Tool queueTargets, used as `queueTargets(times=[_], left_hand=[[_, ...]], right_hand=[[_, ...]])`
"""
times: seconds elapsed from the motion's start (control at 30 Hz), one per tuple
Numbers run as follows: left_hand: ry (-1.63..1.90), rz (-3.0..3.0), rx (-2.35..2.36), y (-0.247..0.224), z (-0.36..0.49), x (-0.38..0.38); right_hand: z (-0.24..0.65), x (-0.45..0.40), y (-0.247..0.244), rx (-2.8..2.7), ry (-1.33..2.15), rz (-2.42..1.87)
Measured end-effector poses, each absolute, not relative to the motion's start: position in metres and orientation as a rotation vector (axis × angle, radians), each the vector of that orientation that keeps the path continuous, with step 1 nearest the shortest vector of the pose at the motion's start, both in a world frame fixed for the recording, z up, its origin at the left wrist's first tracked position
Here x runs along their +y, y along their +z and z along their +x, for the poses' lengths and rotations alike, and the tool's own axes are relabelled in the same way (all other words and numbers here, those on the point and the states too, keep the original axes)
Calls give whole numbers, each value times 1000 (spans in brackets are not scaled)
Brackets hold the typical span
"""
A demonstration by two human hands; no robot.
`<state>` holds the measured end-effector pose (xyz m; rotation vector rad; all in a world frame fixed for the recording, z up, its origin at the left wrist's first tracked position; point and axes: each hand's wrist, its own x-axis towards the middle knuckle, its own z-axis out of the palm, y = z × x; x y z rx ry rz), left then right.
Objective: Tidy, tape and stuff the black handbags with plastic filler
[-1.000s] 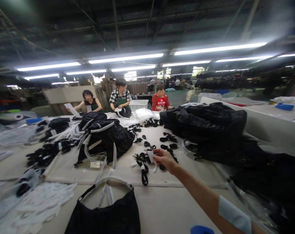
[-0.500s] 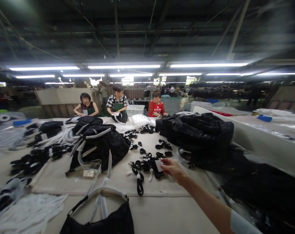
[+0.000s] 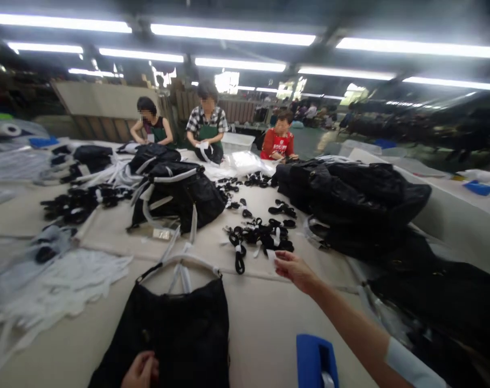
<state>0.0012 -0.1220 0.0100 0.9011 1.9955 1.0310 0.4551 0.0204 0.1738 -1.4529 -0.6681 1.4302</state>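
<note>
A small white piece (image 3: 271, 255) is pinched in my right hand (image 3: 291, 268), which reaches over the table just in front of a cluster of coiled black straps (image 3: 264, 235). At the bottom, my left hand (image 3: 140, 369) rests at the front of a black handbag (image 3: 184, 323); its fingers are curled, and whatever they may hold is hidden. The bag lies flat with its wrapped handle (image 3: 186, 257) pointing away from me. To its right is a blue tape dispenser (image 3: 308, 358).
Black bags are piled at the right (image 3: 350, 188), and another wrapped bag (image 3: 180, 194) stands at centre-left. White sheets (image 3: 59, 285) lie at the left. Three people work across the table (image 3: 212, 256). A low partition (image 3: 450, 221) runs along the right.
The view has tilted down, showing more of the near bag, my left hand and the blue dispenser. My right hand has drawn back from the straps, still with the white piece.
</note>
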Motion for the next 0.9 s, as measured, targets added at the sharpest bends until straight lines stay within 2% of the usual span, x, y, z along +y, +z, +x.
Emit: queueTargets(times=[0.07,0.2,0.37,0.6,0.67,0.8,0.9], left_hand=[[1136,891,1984,21,9,-124],[1097,819,1972,21,15,-121],[1001,796,1981,13,11,-127],[785,866,2212,38,3,-105],[600,985,2355,47,4,-89],[4,1231,2437,57,2,-63],[-59,1223,2383,55,-9,-55]], right_hand=[[438,8,164,-719,1510,-1476],[384,-22,137,-833,1756,-1444],[294,-66,95,-855,2105,-1292],[223,-109,61,-827,2305,-1201],[216,-108,58,-853,2289,-1219],[203,-99,54,-883,2244,-1291],[186,-96,48,-830,2259,-1312]])
